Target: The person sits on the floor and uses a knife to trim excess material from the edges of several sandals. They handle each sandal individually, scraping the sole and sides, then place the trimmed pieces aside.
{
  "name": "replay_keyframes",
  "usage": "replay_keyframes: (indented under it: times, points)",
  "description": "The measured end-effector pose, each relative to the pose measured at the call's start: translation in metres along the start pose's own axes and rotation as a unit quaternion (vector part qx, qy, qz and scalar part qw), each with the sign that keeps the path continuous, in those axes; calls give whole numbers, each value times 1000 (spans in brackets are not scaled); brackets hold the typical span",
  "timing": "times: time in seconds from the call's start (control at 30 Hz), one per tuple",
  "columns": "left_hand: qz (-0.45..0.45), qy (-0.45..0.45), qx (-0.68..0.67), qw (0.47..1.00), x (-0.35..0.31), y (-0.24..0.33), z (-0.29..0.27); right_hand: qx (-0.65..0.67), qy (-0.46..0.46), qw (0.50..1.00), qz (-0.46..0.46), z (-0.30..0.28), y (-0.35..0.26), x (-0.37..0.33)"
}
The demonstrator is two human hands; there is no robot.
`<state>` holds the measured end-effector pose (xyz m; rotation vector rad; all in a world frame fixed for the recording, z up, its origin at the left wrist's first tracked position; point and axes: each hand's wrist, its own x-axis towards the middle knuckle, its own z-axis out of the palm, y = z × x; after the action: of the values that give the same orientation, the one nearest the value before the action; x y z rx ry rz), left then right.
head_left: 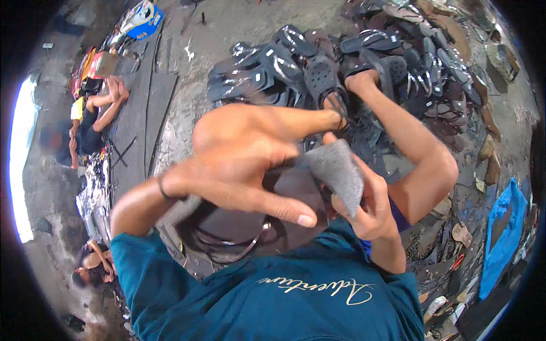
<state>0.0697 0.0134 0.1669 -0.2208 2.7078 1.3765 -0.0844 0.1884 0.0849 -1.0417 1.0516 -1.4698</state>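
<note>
My left hand (233,170), partly blurred, is closed around a dark brown sandal (293,184) in front of my body. Its thumb lies stretched across the near side, while the other fingers curl over the far edge. A thin dark strap (256,241) loops below that thumb. Pinched between the fingers and thumb of my right hand (372,207) is a grey, rough-looking flat piece (341,173), tilted close beside the sandal. Whether the piece touches the sandal, I cannot tell.
Beyond my bent legs lies a heap of dark sandals (281,65). Scraps cover the floor at right, near a blue sheet (503,238) and red-handled scissors (458,262). Grey sheets (148,108) lie at left, where two other people sit. A blue box (147,23) stands behind.
</note>
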Motion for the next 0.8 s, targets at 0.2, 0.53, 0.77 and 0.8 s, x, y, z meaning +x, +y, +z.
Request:
replay_keyframes:
  times: [0.2, 0.53, 0.77, 0.8]
  points:
    - [40, -30, 34, 998, -26, 66, -46, 96, 173, 978, -58, -7, 28, 1]
    - [-23, 454, -688, 566, 47, 8, 111, 35, 219, 969, -111, -26, 51, -18]
    - [-16, 462, -735, 496, 78, -17, 96, 103, 213, 966, -99, -26, 51, -9]
    - [-18, 476, -732, 487, 77, -18, 98, 82, 208, 970, -93, -23, 53, -9]
